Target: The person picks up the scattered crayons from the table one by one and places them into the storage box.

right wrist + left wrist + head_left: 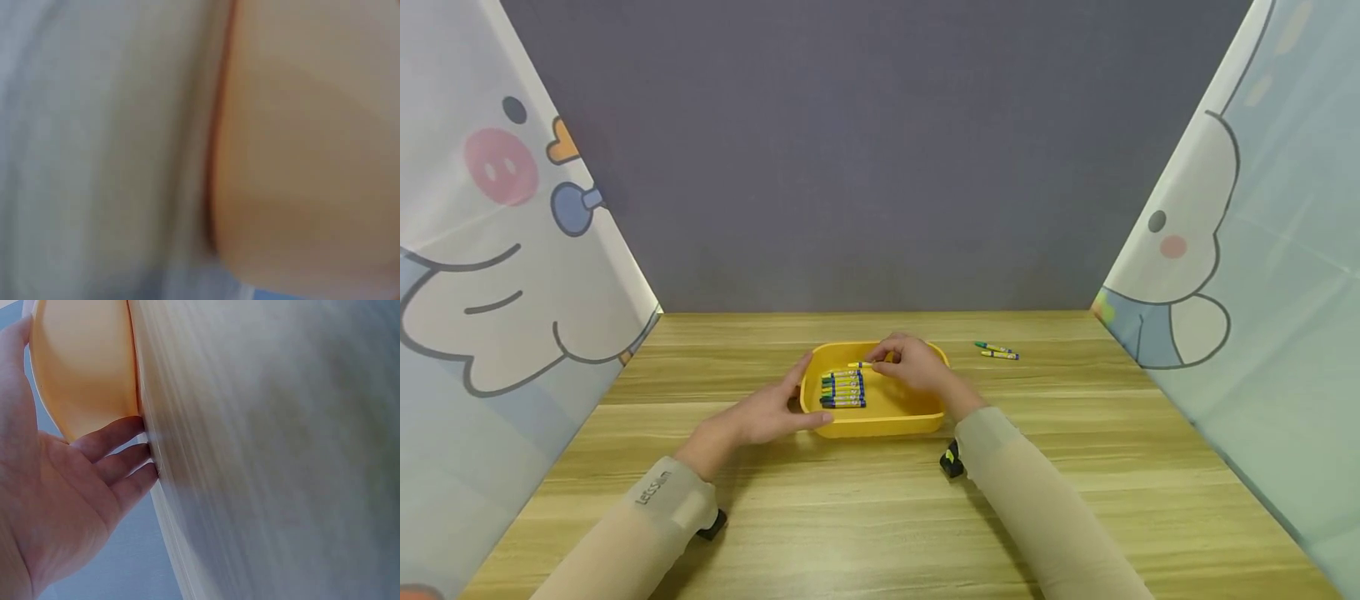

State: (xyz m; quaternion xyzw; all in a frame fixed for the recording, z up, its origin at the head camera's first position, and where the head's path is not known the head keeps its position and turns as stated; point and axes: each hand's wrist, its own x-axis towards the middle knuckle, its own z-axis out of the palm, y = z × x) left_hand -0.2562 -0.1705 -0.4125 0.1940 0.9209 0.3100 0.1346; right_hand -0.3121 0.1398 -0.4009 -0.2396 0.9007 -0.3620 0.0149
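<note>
A yellow plastic tray [880,428] stands on the wooden table, with several crayons [844,392] lined up side by side in its left half. Over the tray's far part, my right hand [916,365] pinches a yellow-tipped crayon [859,364] between thumb and fingertips. My left hand [767,412] rests against the tray's left end, its thumb along the front rim and its fingers spread over the side. In the left wrist view, the fingers [115,465] touch the tray's outer wall [87,356]. The right wrist view shows only the blurred tray wall [300,156]; the right hand is outside it.
Right of the tray, a green-tipped crayon [994,347] and a yellow-tipped crayon [1000,356] lie on the table [820,517]. A dark grey panel [880,167] rises behind the table, and printed cloth hangs on both sides.
</note>
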